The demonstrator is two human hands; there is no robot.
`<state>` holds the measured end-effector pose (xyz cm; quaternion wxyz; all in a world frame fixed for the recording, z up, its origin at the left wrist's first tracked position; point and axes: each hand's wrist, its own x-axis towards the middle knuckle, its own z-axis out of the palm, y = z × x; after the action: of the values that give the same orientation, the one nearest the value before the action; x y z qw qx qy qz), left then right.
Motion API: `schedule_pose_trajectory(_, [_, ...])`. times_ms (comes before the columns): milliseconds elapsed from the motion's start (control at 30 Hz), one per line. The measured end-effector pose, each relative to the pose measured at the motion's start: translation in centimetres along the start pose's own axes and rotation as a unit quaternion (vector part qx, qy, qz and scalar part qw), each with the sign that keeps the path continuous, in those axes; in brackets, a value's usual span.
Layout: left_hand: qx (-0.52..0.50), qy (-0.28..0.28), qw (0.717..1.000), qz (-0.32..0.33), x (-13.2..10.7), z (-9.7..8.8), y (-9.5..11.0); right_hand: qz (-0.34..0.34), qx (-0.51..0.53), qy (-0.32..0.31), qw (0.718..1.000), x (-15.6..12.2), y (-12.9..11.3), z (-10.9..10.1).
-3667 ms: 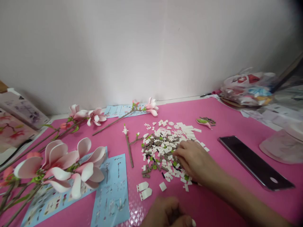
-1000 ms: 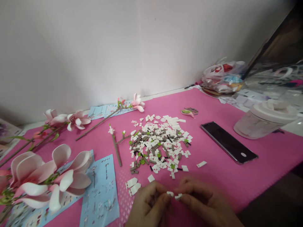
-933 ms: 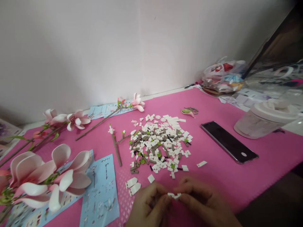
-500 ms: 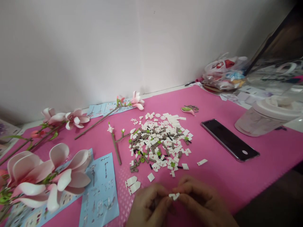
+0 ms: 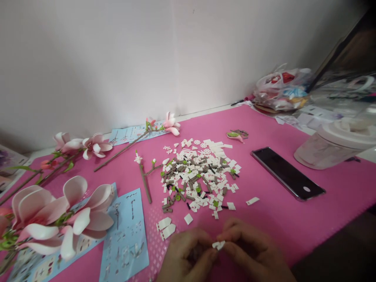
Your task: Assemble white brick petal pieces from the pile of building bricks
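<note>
White bricks are pinched tight between the left hand and the right hand, which are close together just above the pink mat. If the fingers slip, the tiny bricks could fall and get lost in the pile nearby. Blue sheets show small drawings, but no words can be read.

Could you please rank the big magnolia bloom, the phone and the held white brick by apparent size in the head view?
Magnolia bloom, then phone, then white brick held by left hand and right hand. The bloom's nearness makes its lead unsure.
</note>
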<state>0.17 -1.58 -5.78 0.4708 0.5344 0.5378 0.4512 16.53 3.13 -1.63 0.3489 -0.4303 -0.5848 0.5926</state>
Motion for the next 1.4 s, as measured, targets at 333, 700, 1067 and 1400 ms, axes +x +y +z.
schedule_pose_trajectory(333, [0.022, 0.001, 0.999, -0.023, -0.4, -0.3, 0.2, 0.035, 0.049, 0.025, 0.998, 0.0, -0.1, -0.3])
schedule_pose_trajectory(700, [0.046, 0.012, 0.998, -0.038, -0.1, -0.5, 1.1, 0.029, 0.023, 0.008, 0.999, 0.1, -0.4, -0.4])
schedule_pose_trajectory(1067, [-0.033, -0.036, 0.997, -0.055, 0.5, -0.4, 1.6, 0.050, -0.013, -0.055, 0.997, 0.3, -1.8, -2.0])
schedule_pose_trajectory(1400, [0.087, -0.101, 0.989, -0.071, 0.2, -1.0, 2.0, 0.068, -0.076, -0.124, 0.987, 0.3, -1.3, -1.5])
